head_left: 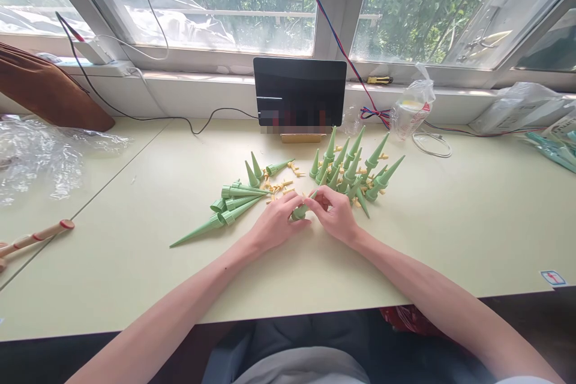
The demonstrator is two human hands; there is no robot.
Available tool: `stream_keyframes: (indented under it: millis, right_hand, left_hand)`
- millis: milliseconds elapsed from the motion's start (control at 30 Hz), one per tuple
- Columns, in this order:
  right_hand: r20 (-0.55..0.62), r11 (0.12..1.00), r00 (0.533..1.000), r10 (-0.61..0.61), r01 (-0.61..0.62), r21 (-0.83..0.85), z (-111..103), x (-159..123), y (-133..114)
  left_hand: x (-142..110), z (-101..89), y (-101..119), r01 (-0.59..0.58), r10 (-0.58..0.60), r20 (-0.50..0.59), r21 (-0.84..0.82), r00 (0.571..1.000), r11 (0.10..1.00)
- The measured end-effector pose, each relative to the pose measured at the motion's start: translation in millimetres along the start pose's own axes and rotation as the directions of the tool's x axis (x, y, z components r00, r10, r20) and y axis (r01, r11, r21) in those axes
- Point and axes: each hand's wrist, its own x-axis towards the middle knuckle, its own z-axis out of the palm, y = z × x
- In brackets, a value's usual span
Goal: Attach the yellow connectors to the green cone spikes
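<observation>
1. So we've got a green cone [299, 213] between both hands, just above or on the near-middle of the tabletop [427, 246]; can't tell if it's touching down.
2. Our left hand [276, 220] is pinching the cone around its wide, ridged end, thumb on the near side.
3. Our right hand [337, 211] has its thumb and fingers curled in at the narrow end. Whether it's gripping the cone or some small bit there, we honestly can't tell.
4. Left of the hands there's a heap of loose cones [243, 191]: most lie on their sides, one points its tip toward the lower left, and a couple stand up at the back.
5. Small yellow pegs [279, 187] are scattered right beside that heap, just beyond our left hand.
6. Past our right hand sits a tight bunch of cones [351, 171], mostly upright, some tilted, with yellow pegs poking out near the bases of several.
7. Behind all that, a dark tablet [300, 87] leans on a little brown stand [303, 138], black cable [225, 110] meeting its left edge.
8. Further right of the tablet: a bagged cup [408, 115] and a yellow cutter [379, 80] on the sill.
</observation>
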Motion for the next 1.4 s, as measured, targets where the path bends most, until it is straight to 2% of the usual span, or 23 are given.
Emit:
stream_keyframes:
  millis: [233, 600, 933, 1167, 1300, 1400]
  right_hand:
    - [-0.006, 0.998, 0.999, -0.054, 0.053, -0.036, 1.1, -0.8, 0.0]
    - [-0.072, 0.957, 0.963, -0.259, 0.246, -0.156, 1.6, -1.4, -3.0]
    - [-0.05, 0.927, 0.952, -0.301, 0.28, -0.25, 4.6, -1.0, 3.1]
    - [-0.044, 0.916, 0.949, -0.314, 0.29, -0.278, 5.9, -1.0, 1.0]
    - [-0.108, 0.915, 0.943, -0.314, 0.271, -0.299, 4.1, -0.8, -1.4]
    - [-0.195, 0.904, 0.923, -0.333, 0.253, -0.346, 3.1, -0.2, 0.0]
  left_hand:
    - [-0.7, 3.5, -1.3, -0.004, 0.004, 0.012, -0.023, 1.0, 1.0]
    - [-0.5, 2.6, 0.3, -0.006, 0.007, 0.01, -0.113, 1.0, 0.994]
    - [-0.2, 4.5, -1.8, 0.022, -0.022, -0.002, -0.061, 1.0, 0.998]
    - [1.3, 3.3, -2.7, 0.041, -0.045, -0.035, -0.116, 0.998, 0.992]
    - [1.0, 0.7, -0.9, 0.037, -0.042, -0.044, -0.124, 0.998, 0.992]
    - [0.0, 0.4, 0.4, 0.038, -0.043, -0.04, -0.11, 0.998, 0.993]
